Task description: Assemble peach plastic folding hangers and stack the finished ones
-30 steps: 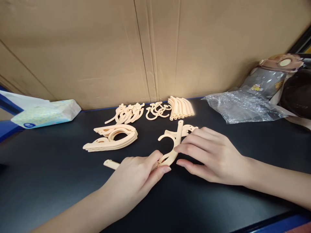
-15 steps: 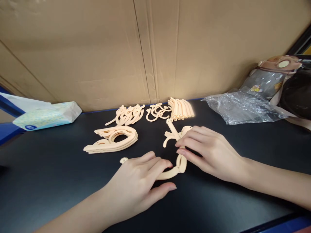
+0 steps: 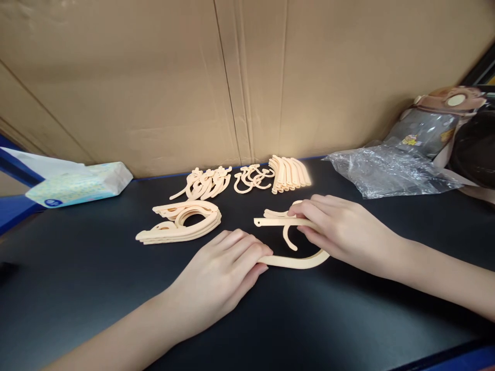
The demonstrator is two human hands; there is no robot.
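A beige plastic folding clothes hanger [image 3: 297, 262] is between my hands, low over the black table. My left hand [image 3: 226, 273] pinches one end of its curved arm between thumb and fingers. My right hand [image 3: 344, 229] is closed on the other side, with a straight bar that has a hole at its tip [image 3: 270, 222] sticking out leftward from the fingers. A curved hook [image 3: 288, 239] points down below that bar. My right fingers and palm hide the joint between these parts. To the left lies a stack of folded hangers [image 3: 204, 226].
Along the cardboard wall [image 3: 154, 103] lie loose beige pieces [image 3: 209, 183], several hooks [image 3: 253, 179] and a row of curved arms [image 3: 290, 174]. A tissue pack [image 3: 85, 183] sits at the left. Clear plastic wrap [image 3: 390, 172] and a bottle with a brown lid [image 3: 425, 121] are at the right.
The hanger has been turned, so its straight bar now points left and its hook downward. My right hand has shifted slightly right. My left thumb has closed on the curved arm.
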